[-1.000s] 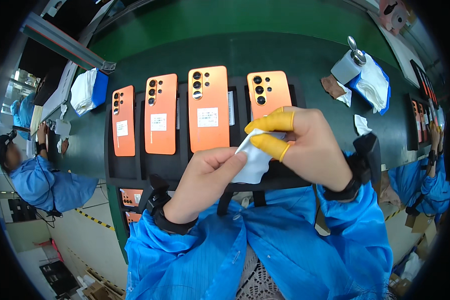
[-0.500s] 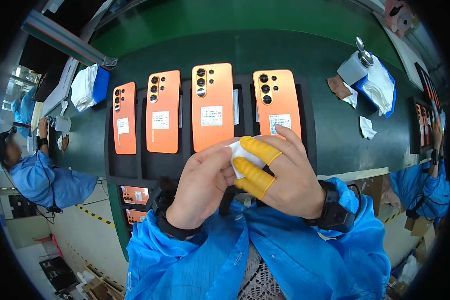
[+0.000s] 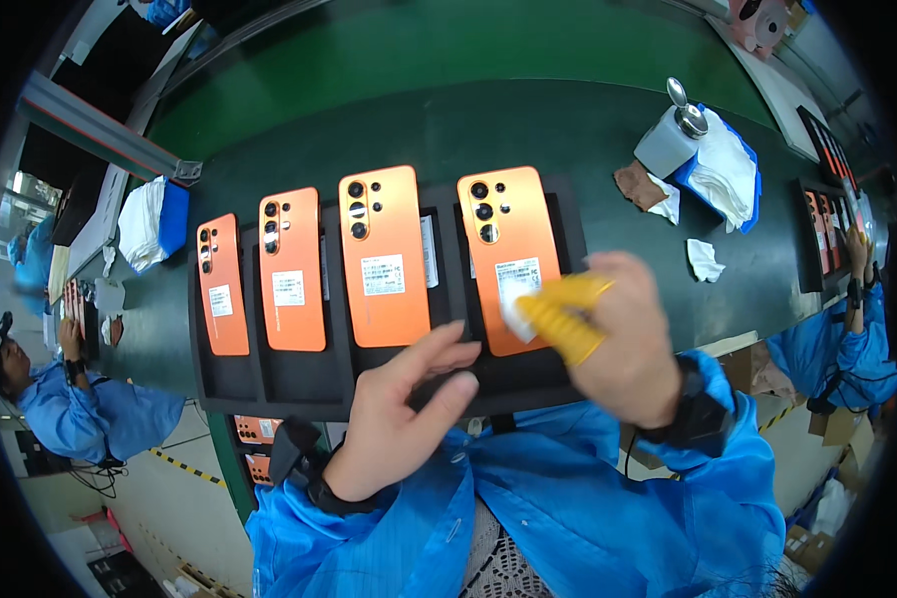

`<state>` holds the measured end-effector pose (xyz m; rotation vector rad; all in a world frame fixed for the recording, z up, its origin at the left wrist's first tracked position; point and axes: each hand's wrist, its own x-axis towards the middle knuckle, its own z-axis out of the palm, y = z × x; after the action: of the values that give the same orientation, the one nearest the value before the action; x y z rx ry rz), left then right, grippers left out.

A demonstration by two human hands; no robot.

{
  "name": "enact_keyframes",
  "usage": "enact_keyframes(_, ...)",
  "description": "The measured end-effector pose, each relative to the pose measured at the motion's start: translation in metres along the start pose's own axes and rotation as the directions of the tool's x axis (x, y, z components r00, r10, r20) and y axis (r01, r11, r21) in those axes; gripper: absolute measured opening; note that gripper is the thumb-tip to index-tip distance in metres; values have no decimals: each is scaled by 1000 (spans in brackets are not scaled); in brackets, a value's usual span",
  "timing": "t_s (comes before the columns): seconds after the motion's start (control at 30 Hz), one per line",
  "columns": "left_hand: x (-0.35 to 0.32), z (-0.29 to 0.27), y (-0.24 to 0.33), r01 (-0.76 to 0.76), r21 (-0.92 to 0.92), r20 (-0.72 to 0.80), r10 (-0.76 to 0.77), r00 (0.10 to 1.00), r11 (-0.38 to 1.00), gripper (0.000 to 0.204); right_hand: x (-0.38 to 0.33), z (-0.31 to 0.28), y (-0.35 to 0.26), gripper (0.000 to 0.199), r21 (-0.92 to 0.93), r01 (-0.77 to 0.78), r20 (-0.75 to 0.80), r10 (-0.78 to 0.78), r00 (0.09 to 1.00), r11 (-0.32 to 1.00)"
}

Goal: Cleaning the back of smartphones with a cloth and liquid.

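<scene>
My right hand (image 3: pixel 618 334), two of its fingers in yellow finger cots (image 3: pixel 565 316), pinches a folded white wipe (image 3: pixel 514 307). The wipe rests on the lower back of the rightmost orange phone (image 3: pixel 516 229), partly over its white label. My left hand (image 3: pixel 401 409) is empty, fingers apart, near the lower end of the neighbouring orange phone (image 3: pixel 394 224). Two more phones, a third orange phone (image 3: pixel 294 249) and a leftmost orange phone (image 3: pixel 221 274), lie farther left. All are back up with labels showing, on a black tray (image 3: pixel 304 387).
At the right stand a white pump bottle (image 3: pixel 665 143) and a blue box of white wipes (image 3: pixel 723 179), beside a brown cloth (image 3: pixel 640 186) and crumpled wipe (image 3: pixel 705 260). Another wipe box (image 3: pixel 172 219) is at left. Co-workers in blue sit at both sides.
My hands have parted. The right has carried the wipe onto the rightmost phone, while the left has let go of it and moved down. The whole view has shifted somewhat.
</scene>
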<state>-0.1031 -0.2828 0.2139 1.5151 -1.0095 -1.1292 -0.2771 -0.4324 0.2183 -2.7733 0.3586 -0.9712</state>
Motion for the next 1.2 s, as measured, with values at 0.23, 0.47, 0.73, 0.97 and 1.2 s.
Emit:
enact_keyframes(0.23,-4,-6,-29,-395,656,213,344,915,643,59,10,-66,117,22,-496,-364,-365,192,911,788)
enact_keyframes(0.47,-6,-2,-31,-389,721,265,290,920,574,62,9,-67,165,20,-663,-387,-179,367,913,640)
enact_keyframes(0.73,3,2,-34,-445,639,277,352,894,627,55,12,-72,170,21,-752,-360,-149,390,909,552)
enact_keyframes(0.97,21,13,-15,-466,590,155,474,867,659,34,29,-47,121,24,-628,-233,-134,191,972,743)
enact_keyframes(1.2,38,31,-22,-419,685,286,309,907,596,51,42,51,72,15,-304,17,82,8,997,953)
